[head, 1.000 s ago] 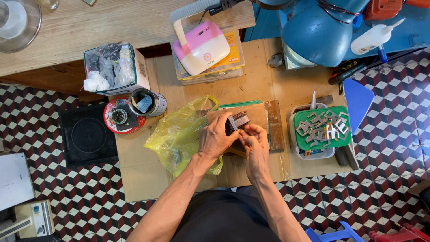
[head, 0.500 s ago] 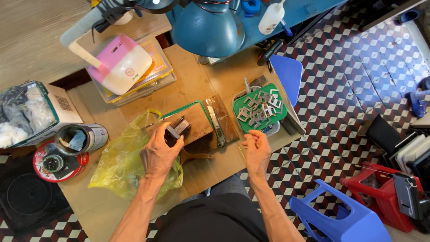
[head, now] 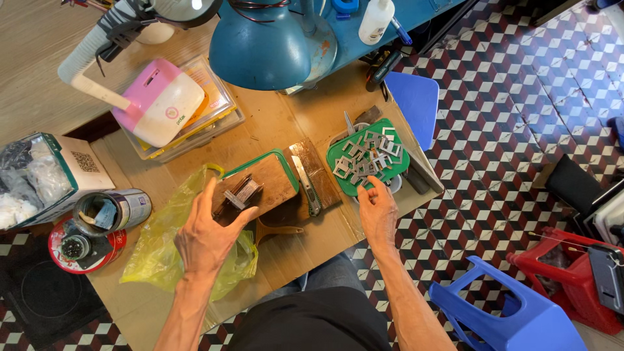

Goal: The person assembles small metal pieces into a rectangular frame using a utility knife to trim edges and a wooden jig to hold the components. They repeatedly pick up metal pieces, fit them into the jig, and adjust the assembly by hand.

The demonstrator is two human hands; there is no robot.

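My left hand (head: 207, 235) grips a stack of thin dark metal plates (head: 238, 195) over a small wooden board (head: 273, 182), just above a yellow plastic bag (head: 162, 244). My right hand (head: 377, 211) is empty, its fingers spread and reaching up to the near edge of a green tray (head: 398, 162) heaped with several small grey metal pieces (head: 364, 156). A utility knife (head: 305, 185) lies on the board between the two hands.
A cardboard-covered table (head: 292, 123) carries a blue lamp shade (head: 260, 45), a pink and white device (head: 159, 101), a box with plastic bags (head: 39, 175) and tins (head: 107, 211). Blue stool (head: 500, 312) and red stool (head: 572, 273) stand on the tiled floor at right.
My hands have come apart: the right let go of the plate stack and moved right to the green tray. The left keeps the stack. The view swung to the right.
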